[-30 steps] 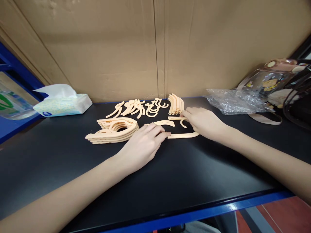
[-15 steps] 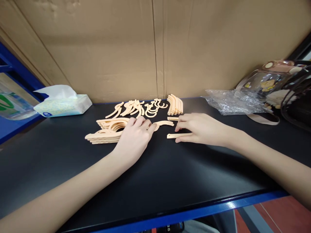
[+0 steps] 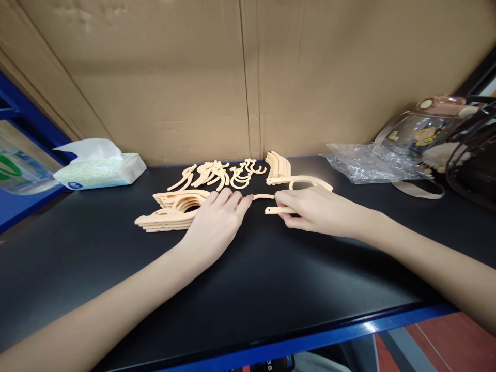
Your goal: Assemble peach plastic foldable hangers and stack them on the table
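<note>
Much black worktop (image 3: 271, 289) is lying open toward its blue edge. Right hand (image 3: 310, 209) is pinching a thin peach hanger piece (image 3: 300, 180); left hand (image 3: 217, 222) is resting flat, fingers spread, holding nothing.

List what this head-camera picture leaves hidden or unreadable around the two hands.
- Right hand: its grip covers most of the straight peach plastic bar; how it is pinched stays hidden.
- Left hand: it covers the near end of the thin curved peach strip and part of the stack of curved peach plastic pieces.
- Piles of small peach hooks: too small to count.
- Clear plastic bottle: cut off by the left edge.
</note>
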A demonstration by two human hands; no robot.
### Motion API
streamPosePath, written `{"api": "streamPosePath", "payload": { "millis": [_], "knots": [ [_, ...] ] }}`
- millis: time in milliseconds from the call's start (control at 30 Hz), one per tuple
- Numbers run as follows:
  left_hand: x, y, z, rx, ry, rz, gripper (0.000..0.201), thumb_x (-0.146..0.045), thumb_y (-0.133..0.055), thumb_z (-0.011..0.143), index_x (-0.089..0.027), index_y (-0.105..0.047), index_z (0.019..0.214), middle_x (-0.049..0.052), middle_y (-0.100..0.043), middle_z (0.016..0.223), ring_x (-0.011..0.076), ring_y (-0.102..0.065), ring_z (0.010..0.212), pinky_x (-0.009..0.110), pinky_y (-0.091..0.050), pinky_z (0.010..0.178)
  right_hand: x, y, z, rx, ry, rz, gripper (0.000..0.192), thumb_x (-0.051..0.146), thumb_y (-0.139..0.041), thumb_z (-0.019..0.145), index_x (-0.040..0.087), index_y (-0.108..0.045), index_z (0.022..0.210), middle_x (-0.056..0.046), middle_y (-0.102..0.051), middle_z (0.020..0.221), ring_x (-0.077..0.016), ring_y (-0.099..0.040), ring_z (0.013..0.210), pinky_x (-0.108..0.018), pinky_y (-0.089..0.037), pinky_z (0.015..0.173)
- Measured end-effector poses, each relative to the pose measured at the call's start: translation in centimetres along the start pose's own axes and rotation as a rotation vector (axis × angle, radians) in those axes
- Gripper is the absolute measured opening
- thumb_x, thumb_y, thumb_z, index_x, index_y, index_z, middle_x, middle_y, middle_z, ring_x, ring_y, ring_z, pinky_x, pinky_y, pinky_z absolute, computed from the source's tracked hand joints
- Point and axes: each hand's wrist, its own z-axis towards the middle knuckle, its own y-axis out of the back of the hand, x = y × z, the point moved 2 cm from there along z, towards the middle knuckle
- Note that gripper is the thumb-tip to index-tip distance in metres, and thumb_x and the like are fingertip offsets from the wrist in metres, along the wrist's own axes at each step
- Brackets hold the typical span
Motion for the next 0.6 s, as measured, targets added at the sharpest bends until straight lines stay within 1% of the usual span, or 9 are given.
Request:
{"api": "streamPosePath", "payload": {
  "millis": [133,233,367,467,600],
  "knots": [
    [0.0,0.3,0.0,-0.029,0.028,0.024,0.036,-0.008,-0.043,0.088,-0.006,-0.057,0.120,0.012,-0.065,0.091,0.0278,-0.056,0.086,0.037,-0.041,0.069,0.2,-0.2,-0.1,0.013,-0.005,-0.073,0.009,0.019,-0.043,0.089,0.019,-0.049,0.082,0.000,-0.056,0.068,-0.0141,-0.046,0.055,-0.027,-0.026,0.054],
    [0.1,0.6,0.0,-0.066,0.078,0.028,0.036,-0.009,-0.042,0.089,-0.008,-0.056,0.122,0.012,-0.066,0.095,0.0284,-0.057,0.089,0.038,-0.043,0.070,0.1,-0.2,0.0,0.016,-0.043,-0.111,0.009,0.021,-0.042,0.090,0.018,-0.050,0.087,0.000,-0.057,0.062,-0.0141,-0.045,0.050,-0.027,-0.024,0.052],
    [0.2,1.1,-0.1,-0.137,0.139,-0.018,0.037,-0.010,-0.042,0.090,-0.010,-0.052,0.125,0.011,-0.064,0.101,0.0270,-0.057,0.092,0.037,-0.045,0.075,0.0,-0.3,0.0,0.007,-0.072,-0.166,0.012,0.023,-0.039,0.092,0.017,-0.050,0.092,0.000,-0.057,0.058,-0.0145,-0.044,0.046,-0.027,-0.023,0.051],
    [0.4,1.6,-0.3,-0.188,0.152,-0.121,0.034,-0.008,-0.041,0.090,-0.010,-0.053,0.123,0.010,-0.060,0.100,0.0238,-0.056,0.091,0.034,-0.047,0.075,-0.2,-0.3,0.0,0.007,-0.086,-0.171,0.011,0.022,-0.040,0.091,0.016,-0.049,0.093,-0.001,-0.058,0.058,-0.0151,-0.047,0.047,-0.027,-0.023,0.051],
    [0.4,2.1,-0.5,-0.222,0.150,-0.338,0.025,-0.009,-0.041,0.092,-0.012,-0.059,0.108,0.008,-0.055,0.100,0.0168,-0.057,0.085,0.027,-0.047,0.069,-0.6,-0.5,0.1,0.014,-0.104,-0.173,0.011,0.022,-0.041,0.090,0.016,-0.049,0.096,-0.004,-0.062,0.066,-0.0170,-0.052,0.054,-0.026,-0.022,0.050]
  ]
}}
